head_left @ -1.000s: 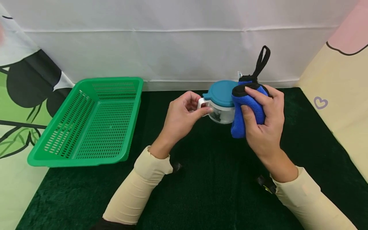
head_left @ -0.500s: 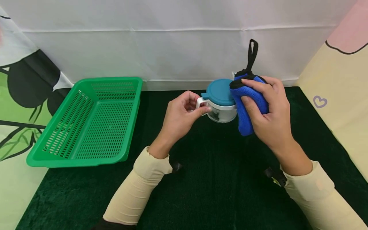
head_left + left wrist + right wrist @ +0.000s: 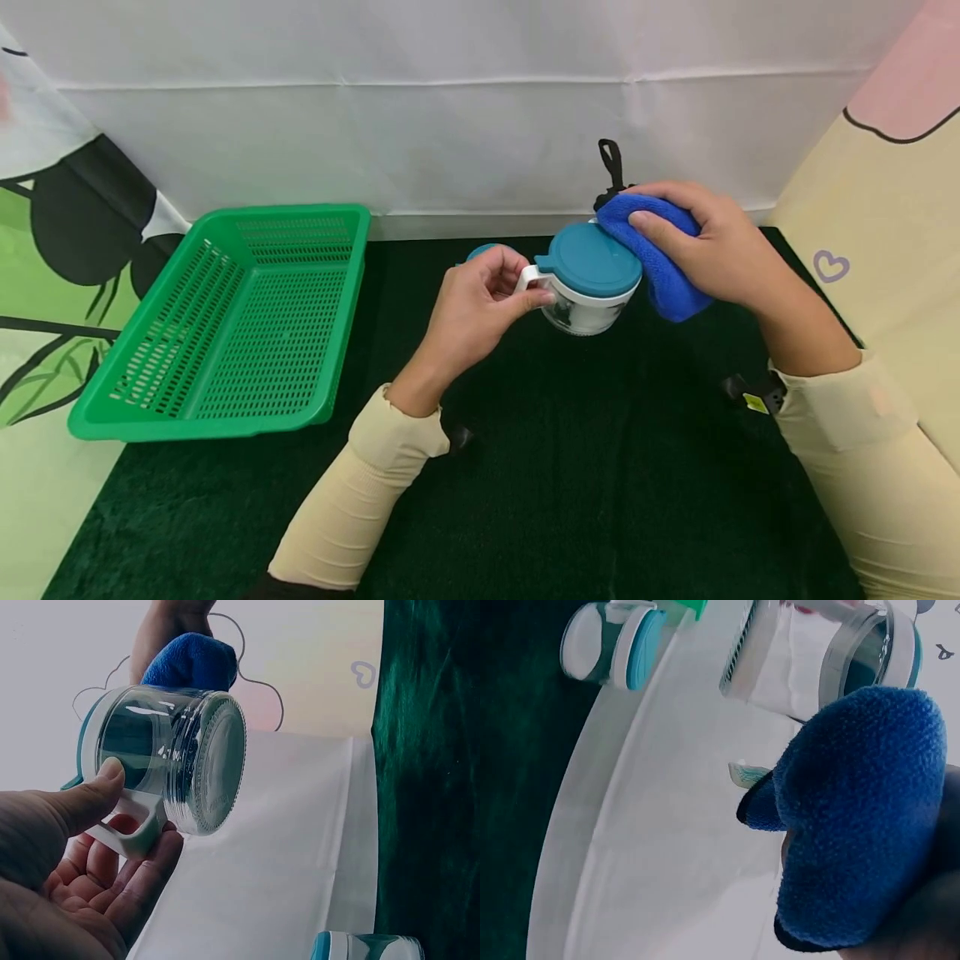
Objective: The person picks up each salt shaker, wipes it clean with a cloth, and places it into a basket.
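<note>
A clear glass jar (image 3: 587, 313) with a blue lid (image 3: 595, 259) and a white collar is held off the table by its white handle (image 3: 133, 827). My left hand (image 3: 480, 308) pinches that handle between thumb and fingers. In my right hand (image 3: 708, 242) is a folded blue cloth (image 3: 663, 258) with black edging and a black loop, gripped against the lid's right rim. The right wrist view shows the cloth (image 3: 862, 810) close by the jar's lidded end; most of that hand is hidden there.
A green plastic basket (image 3: 330, 350) stands at the left of the dark green table cover (image 3: 555, 500). Behind my left hand is a second blue-lidded jar (image 3: 604, 645), mostly hidden in the head view. A white sheet (image 3: 480, 150) rises along the back.
My right hand has turned and shifted the cloth from the jar's side onto the lid's rim. The jar is now tilted slightly, and the second jar's lid shows behind my left hand.
</note>
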`<move>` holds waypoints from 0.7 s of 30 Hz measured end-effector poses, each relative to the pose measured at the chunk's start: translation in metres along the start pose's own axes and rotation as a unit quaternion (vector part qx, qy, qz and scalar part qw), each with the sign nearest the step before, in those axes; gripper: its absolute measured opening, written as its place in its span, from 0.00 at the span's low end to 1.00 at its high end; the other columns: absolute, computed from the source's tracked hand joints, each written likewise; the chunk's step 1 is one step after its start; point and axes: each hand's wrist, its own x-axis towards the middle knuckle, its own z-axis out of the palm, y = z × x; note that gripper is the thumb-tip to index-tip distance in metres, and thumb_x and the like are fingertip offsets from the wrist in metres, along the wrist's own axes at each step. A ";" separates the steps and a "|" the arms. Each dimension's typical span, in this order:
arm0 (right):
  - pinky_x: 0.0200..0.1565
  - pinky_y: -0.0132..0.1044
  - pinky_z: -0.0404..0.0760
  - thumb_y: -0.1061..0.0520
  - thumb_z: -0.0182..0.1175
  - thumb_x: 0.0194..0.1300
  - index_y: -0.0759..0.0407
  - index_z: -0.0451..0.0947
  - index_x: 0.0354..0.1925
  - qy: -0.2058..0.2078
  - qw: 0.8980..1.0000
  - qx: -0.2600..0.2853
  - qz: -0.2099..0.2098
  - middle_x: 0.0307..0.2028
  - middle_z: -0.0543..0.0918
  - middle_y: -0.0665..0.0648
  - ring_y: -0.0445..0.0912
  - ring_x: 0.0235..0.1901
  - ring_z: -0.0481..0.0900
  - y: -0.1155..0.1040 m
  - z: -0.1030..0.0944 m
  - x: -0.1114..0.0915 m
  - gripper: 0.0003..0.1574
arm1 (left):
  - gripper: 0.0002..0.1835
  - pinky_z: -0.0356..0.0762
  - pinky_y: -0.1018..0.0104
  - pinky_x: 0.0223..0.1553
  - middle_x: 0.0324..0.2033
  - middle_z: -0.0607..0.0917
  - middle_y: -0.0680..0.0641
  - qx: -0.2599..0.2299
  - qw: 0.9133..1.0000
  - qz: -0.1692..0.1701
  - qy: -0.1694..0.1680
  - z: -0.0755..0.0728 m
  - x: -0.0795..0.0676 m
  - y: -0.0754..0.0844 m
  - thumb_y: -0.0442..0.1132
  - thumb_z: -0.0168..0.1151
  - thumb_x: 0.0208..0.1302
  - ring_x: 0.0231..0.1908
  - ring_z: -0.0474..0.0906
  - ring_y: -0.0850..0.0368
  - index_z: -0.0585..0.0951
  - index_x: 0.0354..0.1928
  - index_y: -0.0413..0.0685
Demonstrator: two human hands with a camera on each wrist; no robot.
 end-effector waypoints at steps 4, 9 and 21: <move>0.47 0.66 0.78 0.45 0.55 0.80 0.45 0.75 0.69 -0.011 1.000 -0.021 -0.004 0.64 0.76 0.61 0.64 0.53 0.76 -0.008 -0.003 0.000 0.24 | 0.11 0.84 0.63 0.40 0.36 0.86 0.51 0.007 1.000 0.007 0.001 0.002 0.002 0.000 0.38 0.75 0.64 0.35 0.83 0.59 0.81 0.41 0.44; 0.47 0.74 0.78 0.44 0.57 0.78 0.43 0.76 0.69 -0.003 0.994 -0.110 -0.028 0.65 0.74 0.64 0.68 0.54 0.76 -0.026 -0.001 -0.008 0.25 | 0.12 0.84 0.63 0.40 0.36 0.86 0.52 0.016 1.000 0.000 0.004 0.002 0.005 0.003 0.40 0.76 0.64 0.35 0.83 0.59 0.82 0.42 0.44; 0.40 0.64 0.85 0.44 0.65 0.73 0.44 0.79 0.64 0.037 0.941 -0.308 -0.135 0.57 0.75 0.68 0.65 0.42 0.83 -0.063 0.023 -0.022 0.24 | 0.12 0.82 0.63 0.36 0.34 0.86 0.54 0.038 0.999 -0.009 0.009 0.005 0.004 0.003 0.42 0.75 0.64 0.33 0.82 0.61 0.82 0.42 0.46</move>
